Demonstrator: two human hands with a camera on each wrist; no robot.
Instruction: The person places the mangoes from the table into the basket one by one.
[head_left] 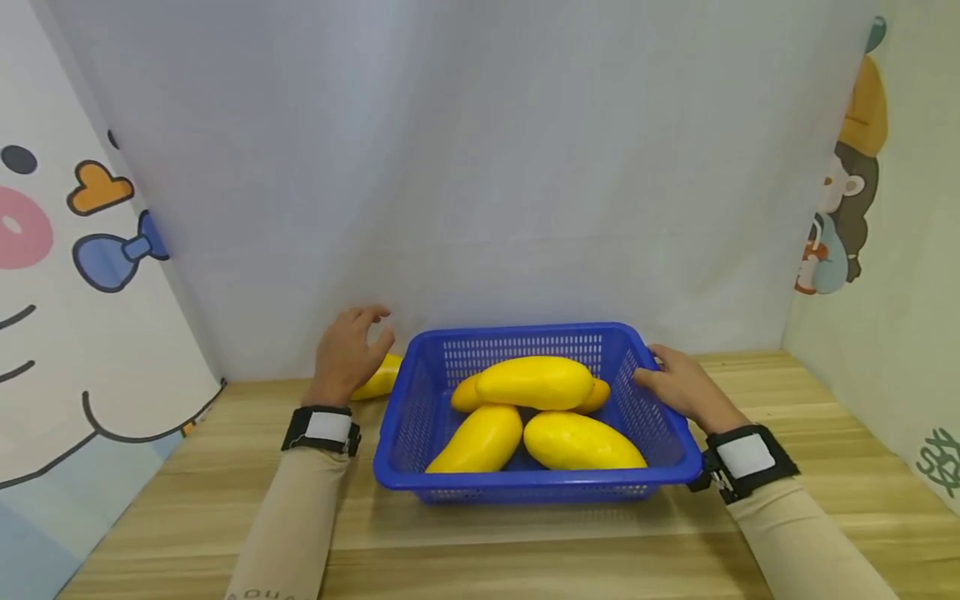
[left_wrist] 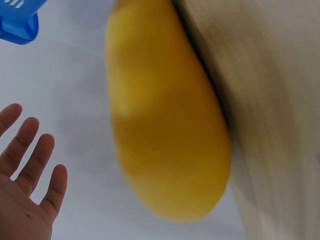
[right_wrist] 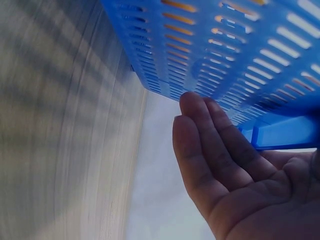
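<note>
A blue plastic basket with slotted walls stands on the table and holds several yellow mangoes, one lying across others. My right hand grips its right side, thumb over the rim. In the right wrist view, the fingers lie against the outside of the slotted wall. Left of the basket, another yellow mango rests on the table, partly hidden behind my left hand. That hand hovers beside it with fingers spread and holds nothing. The left wrist view shows this mango close up, apart from the fingers.
The wood-grain table meets a pale cloth backdrop just behind the basket. Cartoon-printed panels flank the table, a left panel and a right panel.
</note>
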